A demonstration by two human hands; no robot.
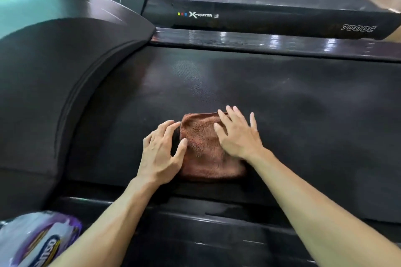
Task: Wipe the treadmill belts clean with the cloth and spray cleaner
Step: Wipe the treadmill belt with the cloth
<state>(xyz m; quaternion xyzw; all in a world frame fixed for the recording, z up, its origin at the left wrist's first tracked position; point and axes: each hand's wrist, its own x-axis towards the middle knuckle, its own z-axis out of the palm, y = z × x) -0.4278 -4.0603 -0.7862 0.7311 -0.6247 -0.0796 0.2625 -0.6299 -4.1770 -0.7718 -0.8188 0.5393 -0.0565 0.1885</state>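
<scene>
The next treadmill (260,17) reads "X-Runner" and "7000C". My right hand (237,136) lies flat with fingers spread on the folded brown cloth (201,149) on the black belt (314,115). My left hand (161,154), fingers loosely open, touches its edge.

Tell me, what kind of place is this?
Probably a gym: the treadmill belt under the cloth lies beside two more treadmills, side by side, marked X-Runner.

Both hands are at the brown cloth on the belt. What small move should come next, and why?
Probably slide the cloth away toward the pale sprayed patch on the belt. The right hand lies flat on the cloth, the left hand touches its edge, and that patch looks unwiped.
</scene>
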